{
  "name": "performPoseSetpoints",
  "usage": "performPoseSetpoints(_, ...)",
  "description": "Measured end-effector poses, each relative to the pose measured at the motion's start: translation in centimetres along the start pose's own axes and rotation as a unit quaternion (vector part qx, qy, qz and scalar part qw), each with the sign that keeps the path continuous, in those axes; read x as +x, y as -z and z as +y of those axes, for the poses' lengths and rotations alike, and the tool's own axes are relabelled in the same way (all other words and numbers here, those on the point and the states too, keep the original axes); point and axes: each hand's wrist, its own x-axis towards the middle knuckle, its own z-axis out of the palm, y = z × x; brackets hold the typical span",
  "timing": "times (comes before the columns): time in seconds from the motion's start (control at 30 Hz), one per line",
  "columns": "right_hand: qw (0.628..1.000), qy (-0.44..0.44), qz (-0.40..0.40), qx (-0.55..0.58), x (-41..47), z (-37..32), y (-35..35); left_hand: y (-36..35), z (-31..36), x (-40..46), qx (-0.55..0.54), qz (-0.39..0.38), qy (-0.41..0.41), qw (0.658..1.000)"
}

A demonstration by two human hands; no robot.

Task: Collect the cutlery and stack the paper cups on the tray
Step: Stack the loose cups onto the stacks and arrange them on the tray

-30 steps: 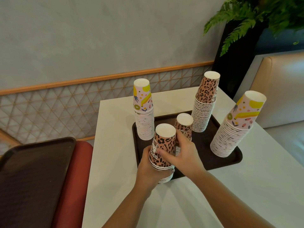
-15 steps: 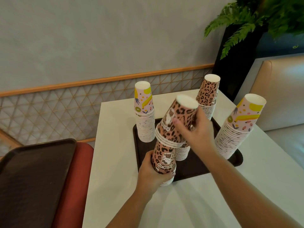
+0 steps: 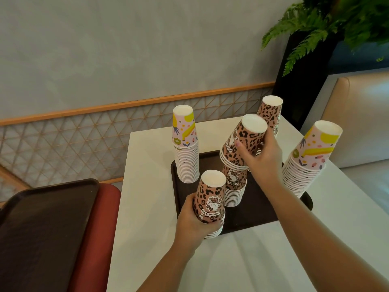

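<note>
A tray (image 3: 248,216) lay on the surface (image 3: 151,186) at frame centre, bearing cup stacks at its left (image 3: 186,163), centre (image 3: 234,192), rear (image 3: 270,114) and right (image 3: 305,171). A near-left stack (image 3: 210,207) sat in the left hand (image 3: 193,220), and the right hand (image 3: 263,159) held a tilted stack (image 3: 242,144) over the centre one. A second tray (image 3: 42,224) lay at lower left.

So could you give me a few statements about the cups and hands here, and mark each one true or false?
1. The right hand grips a tilted batch of leopard cups. True.
2. The left hand is empty. False: it holds the near leopard stack.
3. The cups stand upside down. True.
4. The tray on the table is white. False: it is dark brown.
5. The fruit-print stack at the left lies on its side. False: it stands upright.
</note>
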Motion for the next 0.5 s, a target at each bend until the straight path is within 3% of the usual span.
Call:
performPoseSetpoints(0.17,0.997,-0.057,-0.049,-0.023,-2.0,1.0,-0.5,-0.1,0.2,-0.1,-0.007,-0.004,0.004,1.0)
performPoseSetpoints(0.3,0.999,0.032,-0.022,-0.002,-4.8,-0.6,-0.4,-0.1,0.2,-0.1,-0.019,-0.004,0.0,1.0)
performPoseSetpoints(0.37,0.995,0.042,-0.09,0.027,-6.8,-1.1,-0.7,0.0,0.1,-0.1,-0.031,-0.003,-0.003,1.0)
performPoseSetpoints(0.5,0.97,-0.065,-0.233,0.016,-9.3,-1.2,-2.0,-0.1,0.4,-0.1,-0.028,-0.006,-0.021,0.999)
